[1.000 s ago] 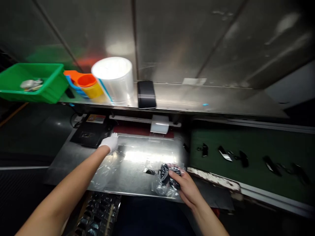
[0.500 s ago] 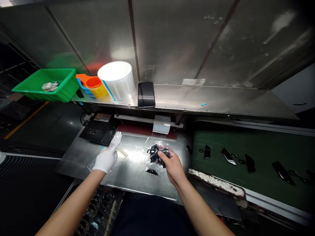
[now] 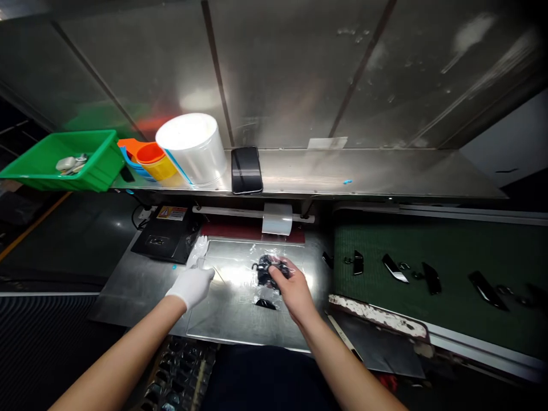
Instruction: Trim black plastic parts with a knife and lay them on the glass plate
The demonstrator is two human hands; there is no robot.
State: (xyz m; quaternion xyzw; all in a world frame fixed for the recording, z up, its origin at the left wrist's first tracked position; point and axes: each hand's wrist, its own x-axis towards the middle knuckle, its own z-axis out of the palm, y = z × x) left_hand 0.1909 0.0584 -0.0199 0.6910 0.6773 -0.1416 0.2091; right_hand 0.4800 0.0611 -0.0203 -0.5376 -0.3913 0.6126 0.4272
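My right hand (image 3: 295,288), bare, is closed on a clear plastic bag of small black parts (image 3: 266,273) over the metal worktop, thumb on top. A dark curved piece (image 3: 265,303) shows through clear plastic just below it. My left hand (image 3: 191,287), in a white glove, is held above the worktop to the left, its fingers drawn together. Thin clear material seems to show at its fingertips, but I cannot make it out. Behind that hand lies a loose white glove (image 3: 199,249), and a thin stick (image 3: 219,274) rests to its right.
A green conveyor belt (image 3: 454,245) on the right carries several glossy black pieces (image 3: 394,268). A black box (image 3: 162,237) stands at the back left. The shelf above holds a phone (image 3: 246,170), a white roll (image 3: 192,149), coloured cups (image 3: 157,162) and a green bin (image 3: 64,160).
My left hand has drawn back toward me from beside the loose glove, and its fingers have come together. My right hand keeps hold of the bag. The view has shifted slightly.
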